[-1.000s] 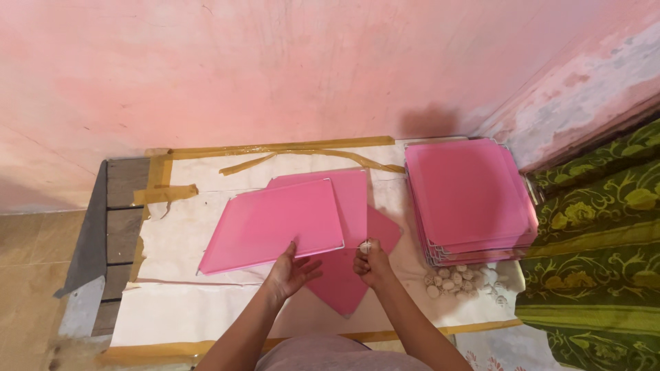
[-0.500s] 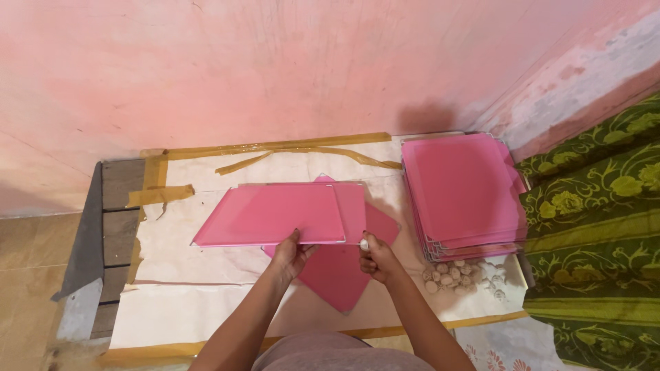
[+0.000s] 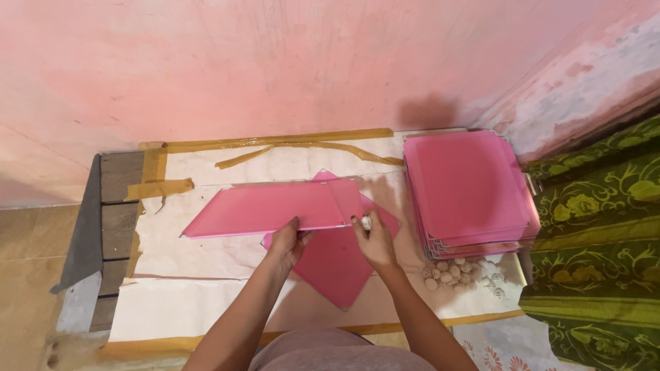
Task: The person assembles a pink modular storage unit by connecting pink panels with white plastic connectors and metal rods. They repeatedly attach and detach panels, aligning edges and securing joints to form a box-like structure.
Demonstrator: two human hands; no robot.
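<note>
We hold a flat pink square sheet (image 3: pixel 275 209) tilted up by its near edge, above a second pink sheet (image 3: pixel 337 257) lying on the paper-covered table (image 3: pixel 199 302), likely to keep them apart. Our left hand (image 3: pixel 287 242) and right hand (image 3: pixel 371 237) both pinch that edge, fingers curled.

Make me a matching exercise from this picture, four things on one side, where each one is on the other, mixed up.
Things:
1. lifted pink sheet
2. stack of pink sheets
3. small pale round pieces
4. green patterned cloth

Places:
A. far right edge of the view
B. in front of the stack, on the paper
C. held by the left hand and right hand
D. right end of the paper-covered board

Pairs: 1-C, 2-D, 3-B, 4-A
</note>
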